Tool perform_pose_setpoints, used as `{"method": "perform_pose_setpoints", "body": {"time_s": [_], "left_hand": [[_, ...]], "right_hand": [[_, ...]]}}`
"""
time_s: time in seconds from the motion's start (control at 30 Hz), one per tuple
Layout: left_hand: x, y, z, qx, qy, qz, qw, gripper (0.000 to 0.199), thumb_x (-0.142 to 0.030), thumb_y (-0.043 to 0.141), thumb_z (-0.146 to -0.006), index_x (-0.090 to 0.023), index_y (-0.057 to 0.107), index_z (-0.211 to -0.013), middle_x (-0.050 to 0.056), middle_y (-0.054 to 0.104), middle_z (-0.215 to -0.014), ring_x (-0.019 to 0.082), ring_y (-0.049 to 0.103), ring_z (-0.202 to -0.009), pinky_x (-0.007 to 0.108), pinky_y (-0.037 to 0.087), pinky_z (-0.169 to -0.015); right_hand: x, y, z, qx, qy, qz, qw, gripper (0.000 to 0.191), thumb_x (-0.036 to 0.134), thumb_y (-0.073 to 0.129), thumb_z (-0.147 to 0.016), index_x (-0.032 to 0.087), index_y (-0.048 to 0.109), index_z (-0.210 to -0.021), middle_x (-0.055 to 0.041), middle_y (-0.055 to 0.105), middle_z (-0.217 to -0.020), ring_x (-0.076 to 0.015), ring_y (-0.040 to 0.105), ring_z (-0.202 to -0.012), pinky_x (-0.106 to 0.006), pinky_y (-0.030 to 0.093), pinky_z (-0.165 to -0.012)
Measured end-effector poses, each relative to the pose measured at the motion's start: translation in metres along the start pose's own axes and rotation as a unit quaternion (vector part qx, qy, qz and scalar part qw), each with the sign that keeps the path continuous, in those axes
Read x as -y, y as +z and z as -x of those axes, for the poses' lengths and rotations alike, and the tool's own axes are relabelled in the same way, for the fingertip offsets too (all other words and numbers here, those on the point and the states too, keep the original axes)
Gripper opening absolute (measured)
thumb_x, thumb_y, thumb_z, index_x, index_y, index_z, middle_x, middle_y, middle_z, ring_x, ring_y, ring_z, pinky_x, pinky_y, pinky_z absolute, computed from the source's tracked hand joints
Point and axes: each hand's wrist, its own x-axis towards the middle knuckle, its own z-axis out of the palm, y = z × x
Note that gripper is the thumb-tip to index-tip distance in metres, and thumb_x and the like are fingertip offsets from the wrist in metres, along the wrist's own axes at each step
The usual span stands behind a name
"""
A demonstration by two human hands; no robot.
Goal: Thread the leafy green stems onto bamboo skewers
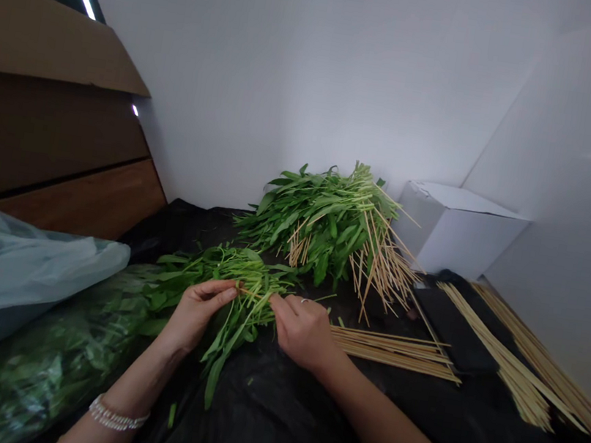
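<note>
My left hand point(201, 307) pinches the left end of a thin wooden skewer point(250, 292) among green leafy stems point(247, 266). My right hand point(302, 326), with a ring on one finger, is closed at the right side of the same stems; its fingertips are partly hidden, and it seems to grip the skewer too. Leaves hang down between the two hands. Behind them rises a big heap of leafy greens point(323, 218) with many skewers point(378, 263) sticking out. Loose skewers point(392, 351) lie just right of my right hand.
Black sheeting point(243, 421) covers the work surface. Clear bags of greens point(47, 355) and a whitish plastic bag point(14, 283) lie at left, near cardboard point(50, 37). A white box point(458, 231), a dark flat object point(457, 331) and more skewer bundles point(503, 356) are at right.
</note>
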Motion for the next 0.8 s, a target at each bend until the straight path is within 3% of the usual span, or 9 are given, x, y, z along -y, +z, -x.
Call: {"method": "perform_pose_setpoints", "body": {"time_s": [0.8], "left_hand": [[-0.0049, 0.0025, 0.0043, 0.033, 0.006, -0.05, 0.998, 0.034, -0.042, 0.079, -0.066, -0.016, 0.076, -0.088, 0.008, 0.076, -0.083, 0.024, 0.07, -0.082, 0.036, 0.055, -0.082]], "right_hand": [[-0.0001, 0.0026, 0.0009, 0.011, 0.003, 0.016, 1.0, 0.023, 0.013, 0.046, -0.091, 0.016, 0.065, -0.104, -0.0022, 0.061, -0.07, -0.0141, 0.056, -0.064, -0.028, 0.037, -0.058]]}}
